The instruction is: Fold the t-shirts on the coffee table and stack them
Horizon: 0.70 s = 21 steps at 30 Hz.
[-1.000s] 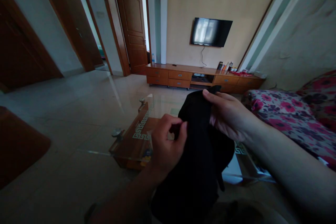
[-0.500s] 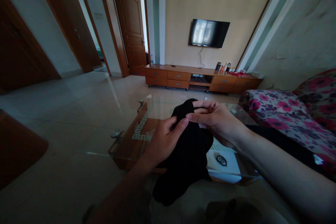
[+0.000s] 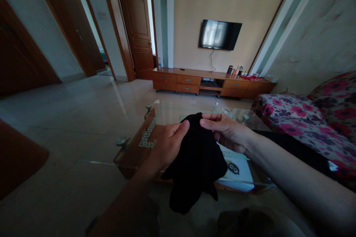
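A clear glass coffee table with a pale key-pattern border (image 3: 148, 133) spreads below. Over the surface's near edge hangs a limp black cloth (image 3: 198, 155). The left hand (image 3: 169, 140) pinches its upper left side under the thumb; the right hand (image 3: 226, 127) nips its top right edge. With just 2 grips, loosened fingers could let its weight drag it down, bunched.

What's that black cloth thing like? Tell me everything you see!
The black cloth looks soft, plain and matte. It's bunched, with its upper edge pinched by the left hand and right hand. The rest droops in loose folds, with a rounded lower end and a narrow pointed flap. It's in front of the glass table; whether they touch is unclear. It's too dark to see seams.
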Each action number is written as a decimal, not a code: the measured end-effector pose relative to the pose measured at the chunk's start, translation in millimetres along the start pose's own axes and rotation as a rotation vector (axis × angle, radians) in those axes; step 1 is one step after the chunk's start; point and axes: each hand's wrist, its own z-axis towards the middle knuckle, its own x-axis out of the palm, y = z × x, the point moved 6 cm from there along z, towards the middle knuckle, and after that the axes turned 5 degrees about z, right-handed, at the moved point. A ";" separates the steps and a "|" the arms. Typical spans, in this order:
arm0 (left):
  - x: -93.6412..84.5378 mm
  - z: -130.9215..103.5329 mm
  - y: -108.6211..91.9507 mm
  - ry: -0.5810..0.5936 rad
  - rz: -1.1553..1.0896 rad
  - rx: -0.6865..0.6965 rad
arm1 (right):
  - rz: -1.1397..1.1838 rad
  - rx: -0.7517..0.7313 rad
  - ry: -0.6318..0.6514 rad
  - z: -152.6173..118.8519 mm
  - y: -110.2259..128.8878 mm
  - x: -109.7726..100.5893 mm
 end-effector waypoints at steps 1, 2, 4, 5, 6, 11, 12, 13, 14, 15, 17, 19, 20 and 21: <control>-1.9 0.7 0.8 0.005 0.006 -0.006 | -0.027 0.007 0.026 0.6 0.4 0.5; -3.4 1.3 1.0 0.015 0.023 -0.006 | -0.061 0.015 0.047 1.2 0.5 0.4; -6.6 1.9 -0.5 0.042 0.090 0.008 | -0.142 0.029 0.073 2.9 0.0 -1.2; -9.0 1.6 -2.4 0.050 0.135 0.021 | -0.184 0.034 0.082 3.7 -0.4 -2.1; -11.9 0.9 -5.0 0.060 0.181 0.038 | -0.227 0.039 0.089 4.4 -1.0 -3.0; -25.9 -10.1 -20.6 0.276 0.251 0.100 | -0.462 -0.012 0.196 3.0 1.5 5.0; -29.3 -12.3 -22.5 0.310 0.240 0.099 | -0.510 -0.039 0.233 1.2 3.7 9.7; -33.2 -13.7 -24.0 0.319 0.243 0.102 | -0.555 -0.074 0.265 -1.0 6.7 14.9; -37.1 -14.2 -25.1 0.302 0.270 0.112 | -0.602 -0.115 0.286 -3.4 10.5 20.2; -40.7 -14.0 -26.0 0.265 0.323 0.129 | -0.657 -0.164 0.293 -5.8 15.1 25.2; -45.1 -12.8 -28.7 0.163 0.473 0.179 | -0.805 -0.273 0.280 -10.6 25.0 34.7; -45.2 -12.2 -32.8 0.074 0.587 0.229 | -0.985 -0.375 0.248 -14.8 33.9 42.7; -44.2 -12.2 -35.1 0.045 0.610 0.249 | -1.076 -0.422 0.229 -16.6 37.8 45.8; -42.3 -12.2 -37.2 0.036 0.610 0.265 | -1.162 -0.467 0.213 -18.4 41.1 48.5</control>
